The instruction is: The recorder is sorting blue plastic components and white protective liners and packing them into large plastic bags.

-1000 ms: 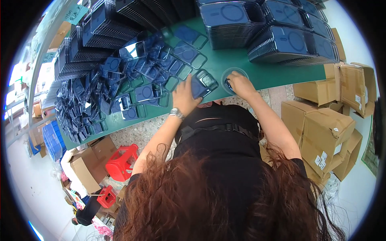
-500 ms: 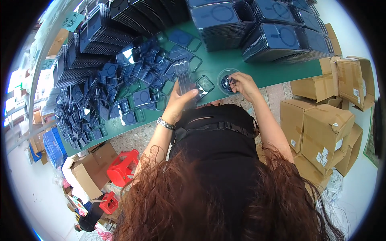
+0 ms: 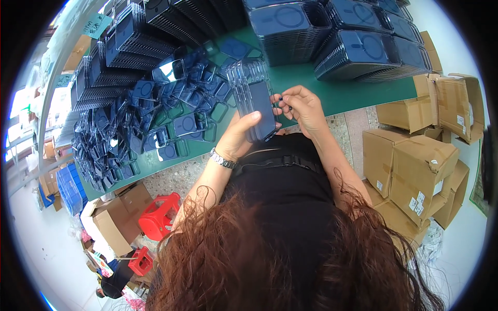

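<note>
Clasped in my left hand (image 3: 237, 133) is a small stack of clear-edged, dark blue phone cases (image 3: 262, 106), tilted above the table's near edge. The thumb lies across the top case. Beside the stack's right edge, my right hand (image 3: 306, 110) is closed in a pinch. A tiny dark piece (image 3: 281, 98) shows at its fingertips, too small to name. The dish of small pieces is hidden behind my right hand. Left of the held stack, loose phone cases (image 3: 184, 124) lie heaped on the green table (image 3: 293, 76).
Tall stacks of phone cases stand at the back left (image 3: 137, 36) and back right (image 3: 358, 49). Cardboard boxes (image 3: 415, 166) are piled on the right. A red stool (image 3: 158, 215) and an open carton (image 3: 122, 217) stand at the lower left.
My right hand has left the dish and moved left to the cases' edge. My left hand has shifted slightly right and turned the held cases so the top one's flat back shows.
</note>
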`<act>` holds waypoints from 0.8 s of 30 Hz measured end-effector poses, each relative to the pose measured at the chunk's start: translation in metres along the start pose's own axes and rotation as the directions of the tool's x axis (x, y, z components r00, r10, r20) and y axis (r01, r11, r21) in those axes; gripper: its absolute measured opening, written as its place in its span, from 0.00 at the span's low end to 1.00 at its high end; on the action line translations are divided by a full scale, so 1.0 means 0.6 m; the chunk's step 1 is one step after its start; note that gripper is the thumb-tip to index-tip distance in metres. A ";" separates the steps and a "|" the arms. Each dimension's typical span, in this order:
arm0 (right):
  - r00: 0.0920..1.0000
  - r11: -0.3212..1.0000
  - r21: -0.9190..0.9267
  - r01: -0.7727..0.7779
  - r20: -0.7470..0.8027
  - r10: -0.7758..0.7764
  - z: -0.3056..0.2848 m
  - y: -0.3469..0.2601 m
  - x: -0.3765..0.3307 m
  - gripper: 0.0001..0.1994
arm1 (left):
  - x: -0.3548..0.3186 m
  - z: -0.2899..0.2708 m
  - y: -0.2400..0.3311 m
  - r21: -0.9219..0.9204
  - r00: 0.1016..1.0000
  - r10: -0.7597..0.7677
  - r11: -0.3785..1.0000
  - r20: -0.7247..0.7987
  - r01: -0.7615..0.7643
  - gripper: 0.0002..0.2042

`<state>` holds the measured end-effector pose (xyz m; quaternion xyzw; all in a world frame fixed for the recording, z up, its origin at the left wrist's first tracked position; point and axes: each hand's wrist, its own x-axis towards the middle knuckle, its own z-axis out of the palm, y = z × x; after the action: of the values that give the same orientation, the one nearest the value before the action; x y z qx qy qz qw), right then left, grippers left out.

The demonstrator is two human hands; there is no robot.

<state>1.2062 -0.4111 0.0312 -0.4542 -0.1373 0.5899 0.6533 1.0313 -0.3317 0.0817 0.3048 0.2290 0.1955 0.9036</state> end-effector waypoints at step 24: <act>0.913 0.794 -0.466 0.390 0.082 -0.400 0.049 0.016 -0.033 0.07 | -0.027 -0.009 -0.021 -0.130 0.994 0.025 0.991 -0.110 -0.040 0.31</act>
<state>1.1738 -0.4174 0.0470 -0.5669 -0.3618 0.3846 0.6323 1.0178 -0.3466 0.0742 0.2369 0.2590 0.2411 0.9048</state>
